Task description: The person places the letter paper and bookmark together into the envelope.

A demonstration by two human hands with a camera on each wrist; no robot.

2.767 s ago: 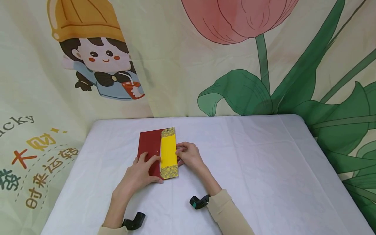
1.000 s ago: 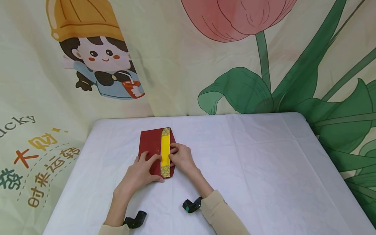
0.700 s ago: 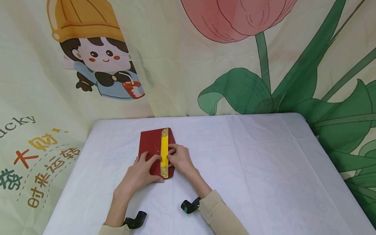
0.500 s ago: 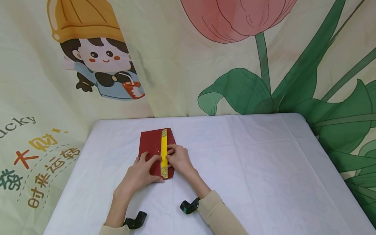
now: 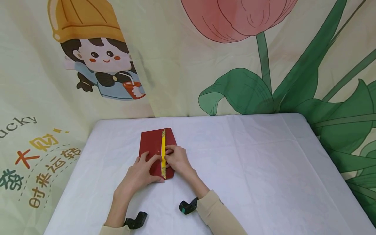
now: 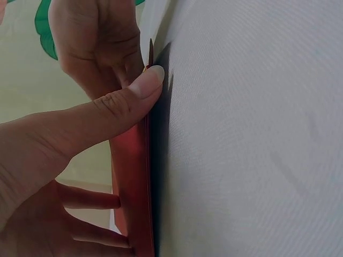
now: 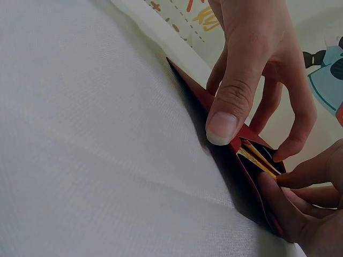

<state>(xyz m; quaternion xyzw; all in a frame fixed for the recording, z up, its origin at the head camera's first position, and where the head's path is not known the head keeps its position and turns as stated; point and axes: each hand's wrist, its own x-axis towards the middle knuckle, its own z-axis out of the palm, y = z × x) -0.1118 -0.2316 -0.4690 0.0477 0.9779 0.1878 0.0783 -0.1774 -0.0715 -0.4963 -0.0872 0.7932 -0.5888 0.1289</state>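
Note:
A red envelope (image 5: pixel 148 142) lies on the white-covered table, its tapered flap spread to the right. From its opening sticks a narrow strip of a yellow paper packet (image 5: pixel 163 143) with gold-patterned ends; the rest is hidden inside. My left hand (image 5: pixel 141 171) holds the envelope steady, fingertips on its face and thumb at the near edge. In the left wrist view the thumb of that hand (image 6: pixel 80 128) lies across the envelope's edge. Over the flap, my right hand (image 5: pixel 179 160) pinches the packet's outer edge. The right wrist view shows the packet's yellow folded edges (image 7: pixel 257 158) between the red layers.
The white cloth (image 5: pixel 249 169) covers the table out to its rounded far corners. Behind hangs a printed curtain (image 5: pixel 170 65) with a cartoon figure and a large flower. Black wrist cameras (image 5: pixel 136 220) sit at both cuffs.
The right hand has moved left, sliding the yellow packet further into the red envelope, so its visible strip is much narrower and the red flap shows. The left hand has stayed in place.

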